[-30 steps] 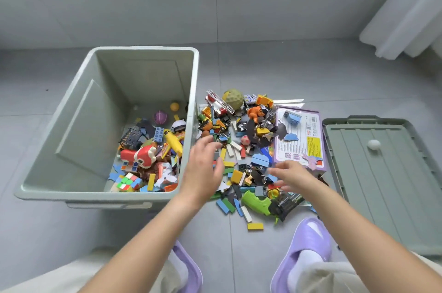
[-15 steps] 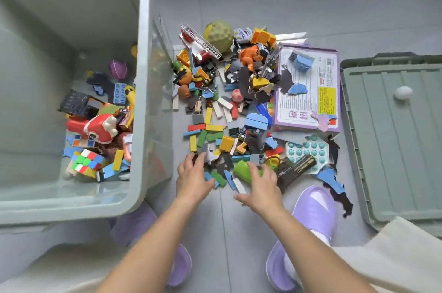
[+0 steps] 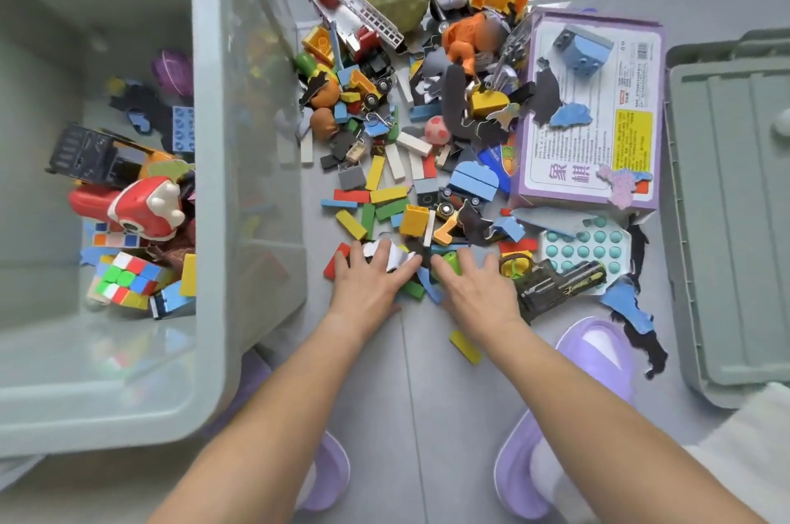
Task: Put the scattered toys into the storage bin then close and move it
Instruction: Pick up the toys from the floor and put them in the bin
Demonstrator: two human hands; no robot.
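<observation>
We are noting fingers [image 3: 381, 256] straight, slightly spread, resting flat on the near edge of the scattered toys [image 3: 387, 194]: left hand [image 3: 372, 282] beside right hand [image 3: 476, 286]. The storage bin [image 3: 209, 181] is sitting open left of them; its lid [image 3: 726, 224] is lying right.

Storage bin [image 3: 205, 181] at left holding toys, scattered toy pile [image 3: 419, 139] on the floor [image 3: 406, 395] beside it, box [image 3: 594, 117] right of the pile, lid [image 3: 726, 203] far right, both hands at the pile's near edge

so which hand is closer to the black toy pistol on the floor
Right. The right hand lies flat on the toy pile just beside the black toy pistol; the left hand rests beyond the right one, nearer the grey-green plastic storage bin.
</observation>
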